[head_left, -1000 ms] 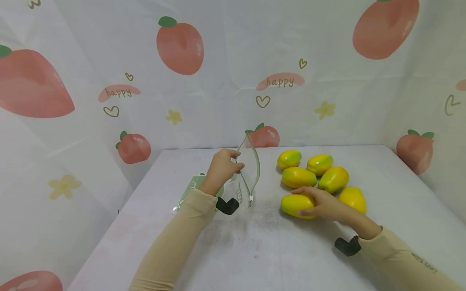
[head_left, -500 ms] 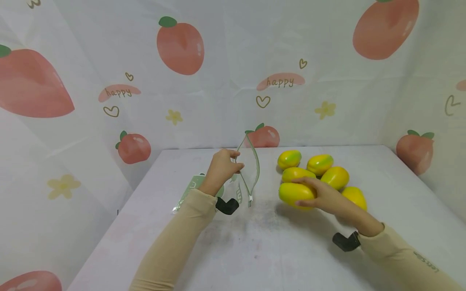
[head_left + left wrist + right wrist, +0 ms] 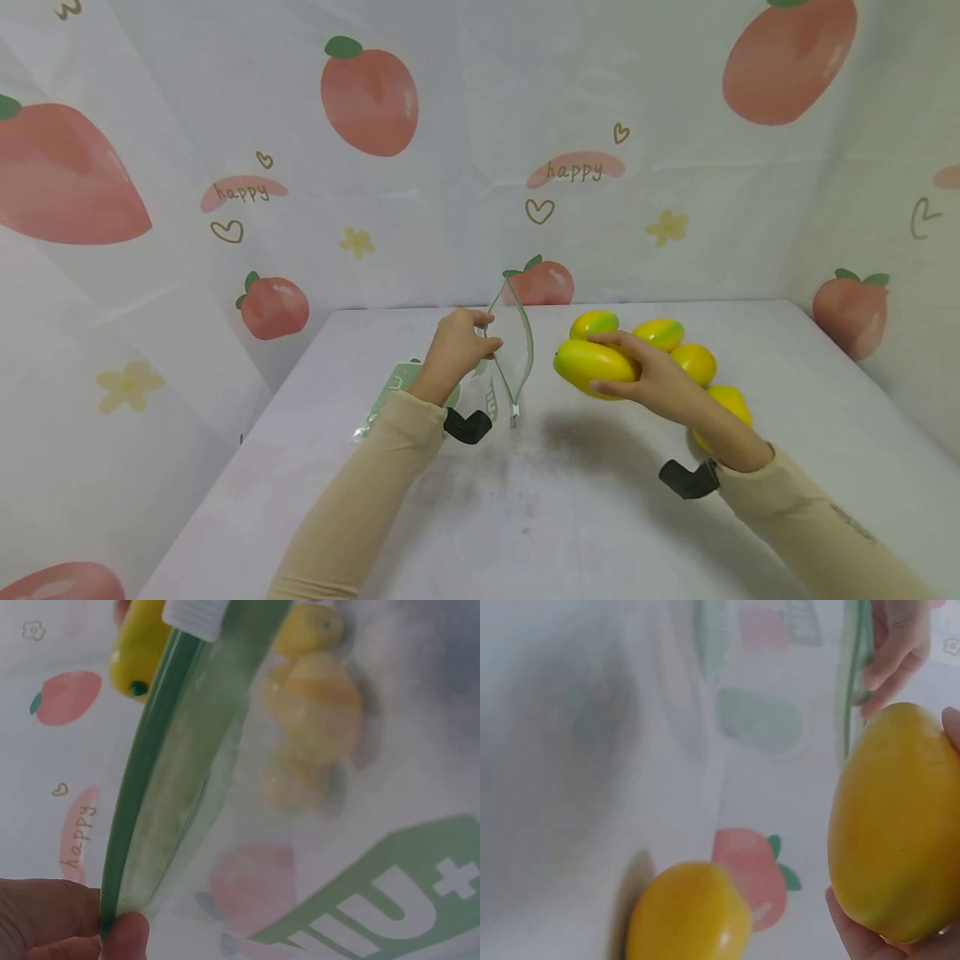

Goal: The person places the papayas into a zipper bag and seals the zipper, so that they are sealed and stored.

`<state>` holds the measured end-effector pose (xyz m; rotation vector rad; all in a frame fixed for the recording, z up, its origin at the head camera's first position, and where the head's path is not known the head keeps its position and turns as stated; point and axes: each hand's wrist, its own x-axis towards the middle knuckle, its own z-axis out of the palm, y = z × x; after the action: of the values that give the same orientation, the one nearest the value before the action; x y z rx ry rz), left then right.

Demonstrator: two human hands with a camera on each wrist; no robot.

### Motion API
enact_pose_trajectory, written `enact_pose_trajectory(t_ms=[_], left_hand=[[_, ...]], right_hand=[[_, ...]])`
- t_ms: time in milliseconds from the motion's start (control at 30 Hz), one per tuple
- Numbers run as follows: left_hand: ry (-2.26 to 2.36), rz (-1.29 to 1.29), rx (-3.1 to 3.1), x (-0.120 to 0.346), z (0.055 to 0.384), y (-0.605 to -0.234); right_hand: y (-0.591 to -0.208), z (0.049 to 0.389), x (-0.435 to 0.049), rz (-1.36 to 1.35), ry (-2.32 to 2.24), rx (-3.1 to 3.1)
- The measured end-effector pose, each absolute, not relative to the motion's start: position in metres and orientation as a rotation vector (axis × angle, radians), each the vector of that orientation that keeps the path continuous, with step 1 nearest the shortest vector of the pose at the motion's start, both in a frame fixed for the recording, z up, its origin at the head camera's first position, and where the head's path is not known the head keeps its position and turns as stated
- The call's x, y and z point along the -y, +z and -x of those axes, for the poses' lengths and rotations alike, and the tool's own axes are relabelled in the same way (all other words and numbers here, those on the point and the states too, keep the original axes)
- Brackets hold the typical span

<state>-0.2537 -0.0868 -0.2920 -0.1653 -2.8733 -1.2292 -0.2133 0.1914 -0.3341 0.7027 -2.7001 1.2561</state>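
A clear zip bag with green print and a green zip edge (image 3: 131, 802) stands with its mouth spread. My left hand (image 3: 455, 348) pinches the mouth's edge between thumb and fingers. In the head view the mouth (image 3: 529, 333) faces right, with a white slider (image 3: 515, 410) at its near end. My right hand (image 3: 663, 379) grips a yellow, green-tinged papaya (image 3: 595, 367), raised over the table just right of the mouth. The left wrist view shows its green tip (image 3: 139, 688) beyond the zip edge.
Several more papayas lie on the white table at the right, among them one at the back (image 3: 660, 333) and one by my right wrist (image 3: 729, 404). The bag's printed green part (image 3: 390, 390) lies left of my left wrist. A peach-patterned cloth (image 3: 450, 217) hangs behind.
My right hand has lifted the papaya off the table and carried it up and left, toward the bag's mouth. My left hand keeps its pinch on the bag with hardly any movement.
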Motion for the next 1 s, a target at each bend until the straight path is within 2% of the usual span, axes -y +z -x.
enact_pose_trajectory(t_ms=[1000], left_hand=[[-1.225,0.152,2.883,0.084,0.255,-0.293]], right_hand=[[-0.319,0.219,-0.133,-0.659,1.401,2.601]])
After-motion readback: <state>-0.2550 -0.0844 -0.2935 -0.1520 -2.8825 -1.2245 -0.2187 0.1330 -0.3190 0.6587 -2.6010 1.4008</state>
